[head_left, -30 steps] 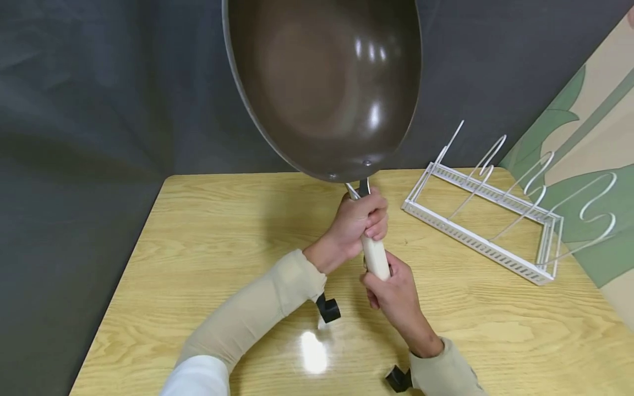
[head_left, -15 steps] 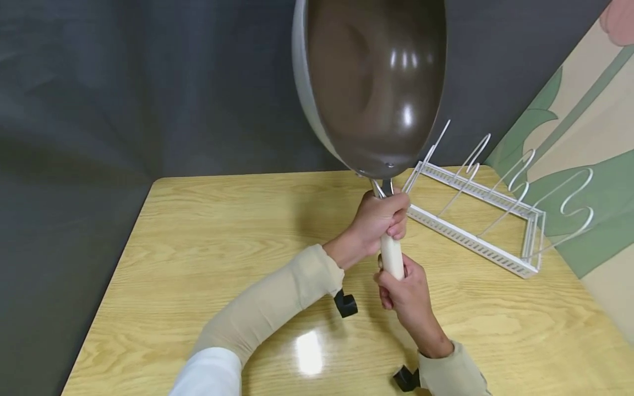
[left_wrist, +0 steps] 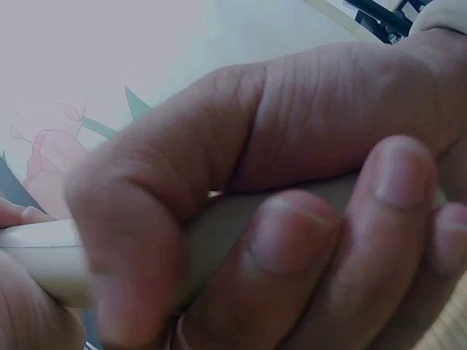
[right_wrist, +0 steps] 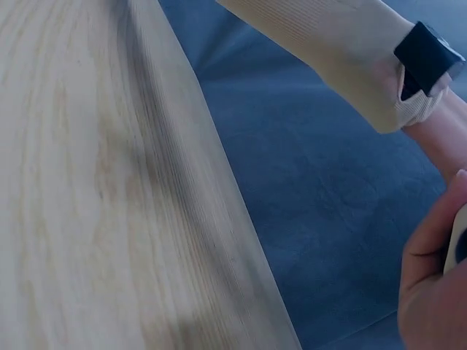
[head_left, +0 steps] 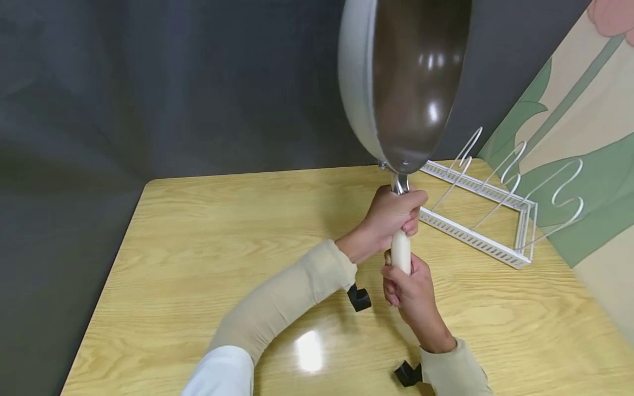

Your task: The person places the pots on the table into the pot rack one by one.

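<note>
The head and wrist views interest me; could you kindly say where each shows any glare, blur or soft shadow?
Head: bright glints inside the pan, white glare on the table; left wrist: left hand blurred at lower left, pale background washed out; right wrist: a soft dark streak, perhaps shadow, along the table edge.

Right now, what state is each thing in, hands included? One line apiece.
Pan: held up off the table, turned edgewise, upper part out of view.
Handle: gripped by both hands.
Left hand: curled round the handle, nearer the pan.
Right hand: curled round the handle's end.
White rack: standing on the table, partly hidden.
</note>
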`<action>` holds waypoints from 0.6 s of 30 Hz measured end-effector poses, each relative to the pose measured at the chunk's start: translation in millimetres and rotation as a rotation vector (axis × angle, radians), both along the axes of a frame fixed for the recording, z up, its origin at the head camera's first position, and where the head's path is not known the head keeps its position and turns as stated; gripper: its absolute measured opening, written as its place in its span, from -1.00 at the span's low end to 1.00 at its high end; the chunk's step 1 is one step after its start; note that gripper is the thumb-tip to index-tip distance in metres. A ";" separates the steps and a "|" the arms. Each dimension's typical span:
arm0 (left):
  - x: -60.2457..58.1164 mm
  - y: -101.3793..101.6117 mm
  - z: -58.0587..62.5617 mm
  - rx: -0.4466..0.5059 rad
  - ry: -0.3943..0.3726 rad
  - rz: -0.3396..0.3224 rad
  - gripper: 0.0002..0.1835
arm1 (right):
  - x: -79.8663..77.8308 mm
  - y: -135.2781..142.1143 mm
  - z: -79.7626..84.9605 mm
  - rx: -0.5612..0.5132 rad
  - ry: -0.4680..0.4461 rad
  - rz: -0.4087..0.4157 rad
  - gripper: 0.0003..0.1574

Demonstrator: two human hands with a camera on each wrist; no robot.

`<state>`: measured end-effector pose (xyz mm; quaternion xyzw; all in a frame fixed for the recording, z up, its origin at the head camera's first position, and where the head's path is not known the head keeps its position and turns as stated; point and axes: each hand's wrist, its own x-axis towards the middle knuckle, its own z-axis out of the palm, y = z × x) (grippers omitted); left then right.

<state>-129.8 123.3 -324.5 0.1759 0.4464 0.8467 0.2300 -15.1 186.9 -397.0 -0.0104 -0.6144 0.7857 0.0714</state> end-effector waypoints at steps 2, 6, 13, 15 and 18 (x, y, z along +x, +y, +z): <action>0.8 3.3 0.9 -0.036 0.004 -0.005 -0.58 | 0.7 0.9 -2.0 -0.032 0.039 0.025 -0.81; 1.1 9.3 2.6 -0.100 0.024 -0.018 -0.59 | -0.9 2.8 -4.4 -0.108 0.124 0.105 -0.78; 2.2 17.2 2.8 -0.173 0.034 -0.016 -0.61 | -1.9 4.7 -7.9 -0.233 0.125 0.195 -0.73; 4.5 20.1 2.2 -0.178 0.019 -0.025 -0.60 | -0.2 5.7 -9.1 -0.272 0.122 0.214 -0.69; 8.0 23.7 1.9 -0.179 0.015 -0.022 -0.61 | 1.5 7.7 -10.2 -0.322 0.141 0.258 -0.64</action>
